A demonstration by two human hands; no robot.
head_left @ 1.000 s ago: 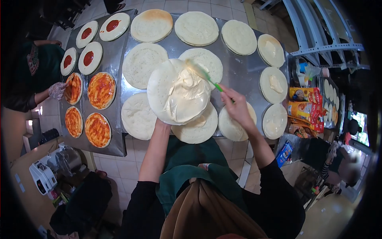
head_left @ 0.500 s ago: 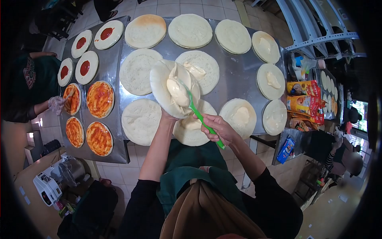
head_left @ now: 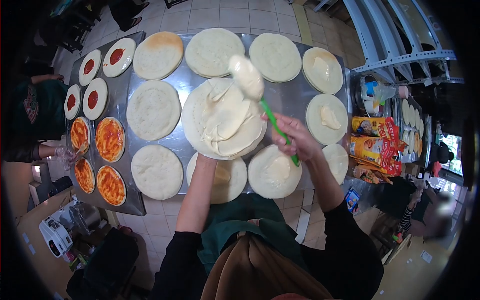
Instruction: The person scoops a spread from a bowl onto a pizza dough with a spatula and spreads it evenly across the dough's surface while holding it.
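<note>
A round flat bread with creamy spread over much of its top rests on my left hand, which is mostly hidden underneath it. My right hand is closed around the green handle of a spatula. A thick lump of cream covers the spatula's head, raised over the upper right edge of the bread. Below, partly covered by the held bread, lies another bread with cream on it. To its right is one more bread with a cream patch.
Plain and cream-topped breads lie on the metal table. At left, a co-worker's gloved hand is beside sauce-covered rounds. Yellow-red packets stand at right near a metal rack.
The held bread has gone from tilted to nearly level. My right hand has lifted the cream-loaded spatula away from it, up and right. The view has shifted, moving the table leftward.
</note>
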